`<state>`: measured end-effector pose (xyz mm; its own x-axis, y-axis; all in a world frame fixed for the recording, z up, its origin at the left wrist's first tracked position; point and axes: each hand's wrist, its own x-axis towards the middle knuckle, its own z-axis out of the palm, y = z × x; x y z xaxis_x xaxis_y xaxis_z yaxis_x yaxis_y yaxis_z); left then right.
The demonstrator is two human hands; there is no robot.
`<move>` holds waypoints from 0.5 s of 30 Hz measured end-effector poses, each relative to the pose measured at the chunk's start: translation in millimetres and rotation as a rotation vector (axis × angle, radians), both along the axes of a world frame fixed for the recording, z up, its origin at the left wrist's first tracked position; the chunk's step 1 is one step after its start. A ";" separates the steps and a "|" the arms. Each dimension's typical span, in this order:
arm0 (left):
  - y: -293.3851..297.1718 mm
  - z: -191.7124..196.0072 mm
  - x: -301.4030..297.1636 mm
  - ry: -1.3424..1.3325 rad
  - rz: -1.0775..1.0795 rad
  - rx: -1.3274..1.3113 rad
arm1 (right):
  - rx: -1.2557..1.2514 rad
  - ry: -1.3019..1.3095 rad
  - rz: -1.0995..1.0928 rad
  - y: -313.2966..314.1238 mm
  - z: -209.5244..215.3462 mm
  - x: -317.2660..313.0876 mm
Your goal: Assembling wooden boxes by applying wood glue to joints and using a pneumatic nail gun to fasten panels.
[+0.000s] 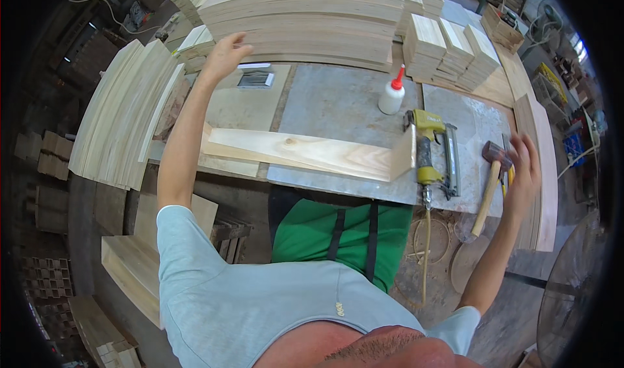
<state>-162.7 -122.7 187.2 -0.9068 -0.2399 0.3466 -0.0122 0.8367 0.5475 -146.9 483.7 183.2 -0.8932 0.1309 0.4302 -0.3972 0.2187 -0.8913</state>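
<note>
My two hands spread wide over a workbench [331,108], with the work lying between them. My left hand [224,57] is raised at the far left, in front of the long stack of boards [299,20]; its fingers are loosely curled, with nothing visible between them, and I cannot tell whether they touch the wood behind. My right hand [525,173] is at the right, its fingers apart and clamped on nothing that shows, beside the hammer [487,196] and the right-hand stack of boards [547,173]; contact with either is unclear.

The long board [305,150] lies left to right along the near side of the bench, untouched by me. At its right end stands a short end piece [403,153], apparently meeting it at a corner; whether it is fixed does not show. Just right of this lies the nail gun [429,144], its hose leading toward the near side; the white glue bottle [392,97] stands farther off.

Step, as judged: a pause in joining boards at their ends, perhaps for fetching a part. The next move probably calls for closing my fingers on a piece, then seating it squarely against the long board before fastening.
</note>
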 end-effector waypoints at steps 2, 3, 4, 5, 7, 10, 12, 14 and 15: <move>-46.9 -5.4 -19.6 0.079 0.085 -0.046 | 0.167 0.036 0.183 -61.9 23.1 -44.0; -69.2 -4.2 -27.3 0.091 0.189 -0.092 | 0.205 -0.010 0.199 -92.1 32.9 -69.2; -89.1 -0.5 -37.2 0.137 0.207 -0.089 | 0.253 0.008 0.263 -122.1 39.1 -95.2; -105.1 4.2 -49.2 0.155 0.274 -0.099 | 0.330 -0.053 0.267 -148.4 44.8 -121.7; -132.9 9.8 -65.2 0.165 0.350 -0.102 | 0.464 -0.087 0.271 -192.3 48.4 -173.3; -164.6 12.1 -96.2 0.193 0.447 -0.133 | 0.627 -0.143 0.237 -236.8 44.3 -241.4; -183.0 11.3 -114.0 0.249 0.513 -0.173 | 0.684 -0.203 0.217 -251.4 38.2 -275.5; -197.7 12.7 -129.7 0.146 0.514 -0.154 | 0.706 -0.197 0.212 -253.1 26.7 -297.3; -200.4 8.7 -136.4 0.217 0.513 -0.149 | 0.771 -0.167 0.195 -249.6 24.1 -305.7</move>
<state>-299.1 -323.1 195.9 -0.5918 -0.5645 0.5754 -0.3372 0.8218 0.4593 -452.6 234.2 207.3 -0.9297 -0.3128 0.1947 -0.3668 0.7361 -0.5689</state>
